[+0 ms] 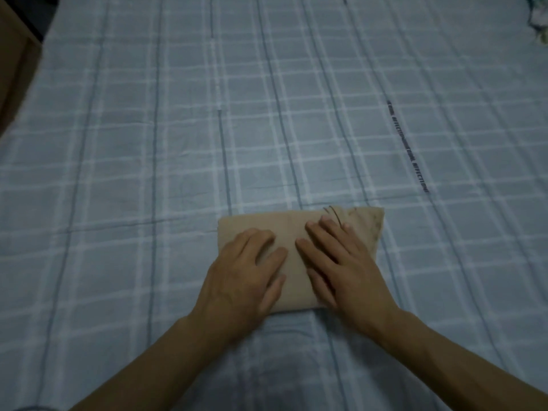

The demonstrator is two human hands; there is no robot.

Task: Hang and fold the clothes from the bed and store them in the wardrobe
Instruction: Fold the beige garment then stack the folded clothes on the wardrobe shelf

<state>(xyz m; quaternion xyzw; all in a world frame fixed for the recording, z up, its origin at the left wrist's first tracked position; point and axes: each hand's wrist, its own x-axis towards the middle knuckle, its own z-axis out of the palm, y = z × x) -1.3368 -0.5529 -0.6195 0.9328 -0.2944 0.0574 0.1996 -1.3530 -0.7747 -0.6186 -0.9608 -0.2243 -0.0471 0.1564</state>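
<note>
So the tan folded garment (293, 232) sits on the near middle of the bed, packed down into a squat rectangle with both palms on top of it. The left hand (243, 271) lies flat over the left half, and the right hand (341, 262) over the right half. Both have their fingers straight and spread, pressing down, not curled round anything.

The weak spot looks like the far right corner (369, 221) — there the layers fan out in loose pleats, with some dark lines or print showing. It's dim and a bit blurry, so I can't tell if that's a hem or a sleeve tucked in. If the hands lift straight off, that corner probably springs open and the whole fold slackens.

The other risk is the pickup. Scoop it from one side only and the bottom layer likely slides out on the way to the wardrobe, which isn't in view at all.

The checked blue bedsheet (178, 143) is slightly rumpled under it, so dragging could catch. There's another bundle of fabric (538, 19) way off at the far right edge, still waiting.
</note>
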